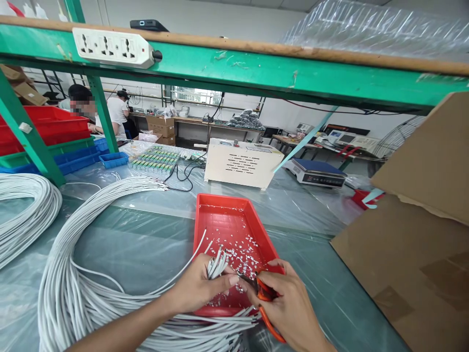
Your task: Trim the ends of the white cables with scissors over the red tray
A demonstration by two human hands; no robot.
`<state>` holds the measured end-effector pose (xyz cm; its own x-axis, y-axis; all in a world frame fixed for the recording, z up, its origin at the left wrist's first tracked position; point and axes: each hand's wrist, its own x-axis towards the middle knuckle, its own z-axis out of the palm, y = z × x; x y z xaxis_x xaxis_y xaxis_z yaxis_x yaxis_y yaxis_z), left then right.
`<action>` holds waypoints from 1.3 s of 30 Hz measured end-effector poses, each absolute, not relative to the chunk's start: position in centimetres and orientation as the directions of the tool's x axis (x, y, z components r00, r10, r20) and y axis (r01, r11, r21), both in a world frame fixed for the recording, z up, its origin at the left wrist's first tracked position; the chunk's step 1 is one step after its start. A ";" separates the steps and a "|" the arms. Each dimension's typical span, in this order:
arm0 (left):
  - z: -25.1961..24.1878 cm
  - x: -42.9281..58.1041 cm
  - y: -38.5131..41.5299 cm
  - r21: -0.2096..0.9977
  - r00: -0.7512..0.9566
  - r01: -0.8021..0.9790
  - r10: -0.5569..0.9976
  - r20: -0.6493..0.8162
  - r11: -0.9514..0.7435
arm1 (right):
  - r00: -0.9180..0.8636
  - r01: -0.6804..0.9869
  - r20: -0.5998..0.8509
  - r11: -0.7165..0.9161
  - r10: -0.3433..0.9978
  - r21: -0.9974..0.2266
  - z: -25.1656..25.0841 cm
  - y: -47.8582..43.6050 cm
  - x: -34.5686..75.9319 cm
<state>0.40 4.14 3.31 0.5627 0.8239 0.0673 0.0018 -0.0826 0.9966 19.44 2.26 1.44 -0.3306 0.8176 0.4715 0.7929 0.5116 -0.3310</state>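
Note:
My left hand (207,283) is closed around several white cables (217,264), their cut ends sticking up past the thumb. Orange-handled cutters (266,292) are gripped in my right hand (291,298), with the dark jaws close to my left thumb and fingertips. What lies between the jaws is too small to make out. Both hands are over the near part of a red tray (256,230), which is strewn with small whitish scraps. A large bundle of white cables (69,274) curves across the table on the left, and its near ends lie in front of the tray.
Behind the tray stands a cream machine (242,166), with a blue-topped scale (318,172) to its right. A cardboard box (414,264) borders the right side. Another cable coil (29,215) lies far left. A green shelf beam (227,63) crosses above. Two people sit or stand farther back.

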 end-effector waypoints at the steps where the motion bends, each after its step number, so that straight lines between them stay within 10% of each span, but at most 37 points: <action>1: 3.2 0.4 4.1 0.997 0.548 0.006 0.834 0.058 -0.073 | -0.335 0.790 0.471 0.516 0.816 -0.330 1.6 2.2 19.5; 13: 3.0 1.0 2.6 0.879 0.310 0.245 0.892 0.330 -0.410 | -0.265 0.828 0.417 0.426 0.870 -0.363 1.5 1.6 19.0; 20: 3.2 0.4 3.6 0.976 0.530 0.095 0.840 0.118 -0.196 | -0.313 0.829 0.538 0.502 0.783 -0.248 2.0 1.9 19.1; 29: 2.3 0.9 2.8 0.917 0.229 0.192 0.924 0.305 -0.350 | -0.251 0.862 0.419 0.398 0.873 -0.314 1.5 1.3 18.2; 35: 3.1 0.8 3.1 0.982 0.300 0.092 0.945 0.130 -0.164 | -0.224 0.867 0.351 0.350 0.909 -0.355 1.8 1.4 18.6; 39: 3.9 0.7 3.2 0.990 0.372 0.079 0.925 0.079 -0.116 | -0.248 0.768 0.559 0.512 0.791 -0.384 2.5 1.7 19.8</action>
